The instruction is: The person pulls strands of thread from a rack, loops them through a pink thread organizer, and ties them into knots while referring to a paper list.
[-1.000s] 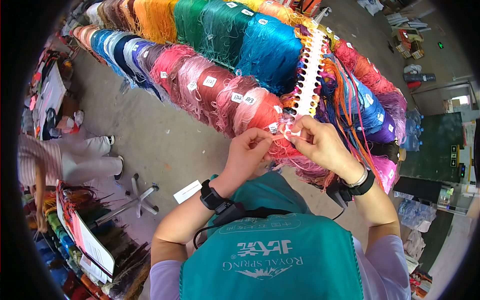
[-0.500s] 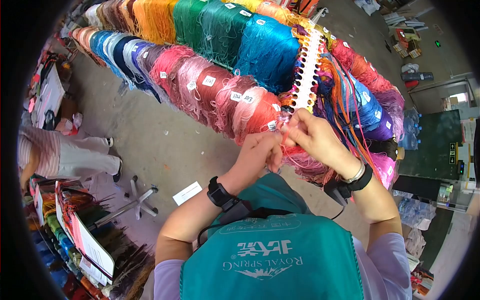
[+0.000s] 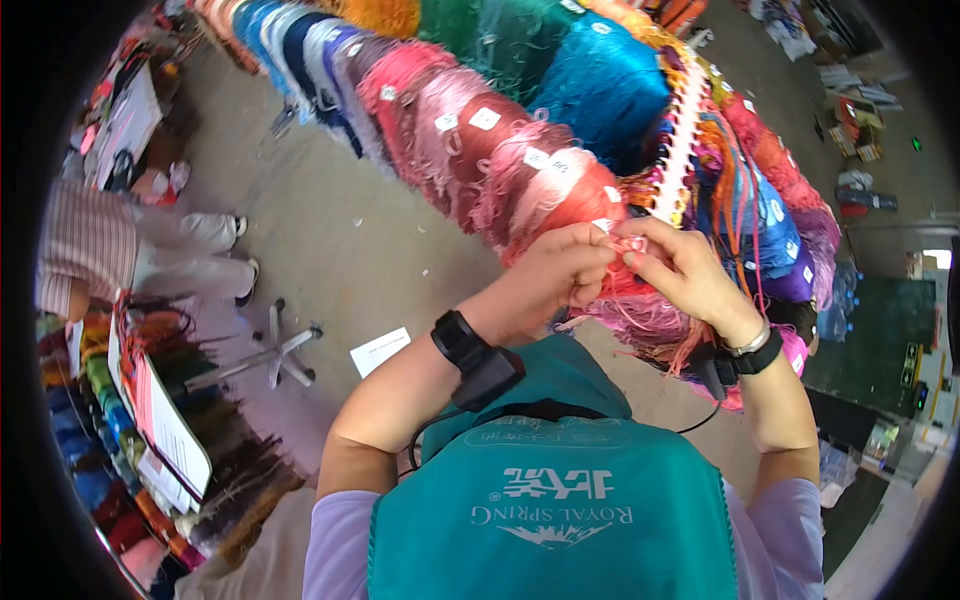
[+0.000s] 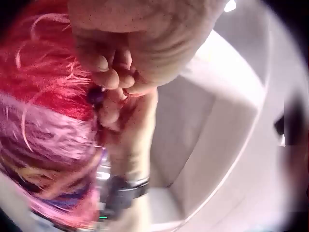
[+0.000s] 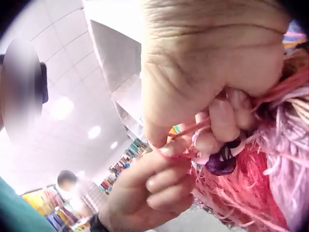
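Observation:
In the head view my left hand (image 3: pixel 560 280) and right hand (image 3: pixel 695 280) meet at the near end of a white holed strip (image 3: pixel 682 140). A thin pink-red thread (image 5: pixel 193 129) runs between their fingertips. My left hand, seen from below in the right wrist view, pinches it with curled fingers, a loop passing round the index fingertip. Thumb and fingers of my right hand pinch the other part. Just beside the fingers hangs a small dark purple thread wrap (image 5: pixel 221 166). Coral-red skeins (image 3: pixel 590 205) lie right behind the hands.
Numbered skeins in pink, blue (image 3: pixel 605 90) and green hang on a long rack ahead. Loose orange threads (image 3: pixel 730 180) dangle on the right. A person in a striped top (image 3: pixel 90 235) stands at left, near a wheeled chair base (image 3: pixel 280 350) and a second thread rack.
The view has shifted, so the rack appears lower and further right. My left hand dipped below the right, then came back up beside it, with the thread still between them.

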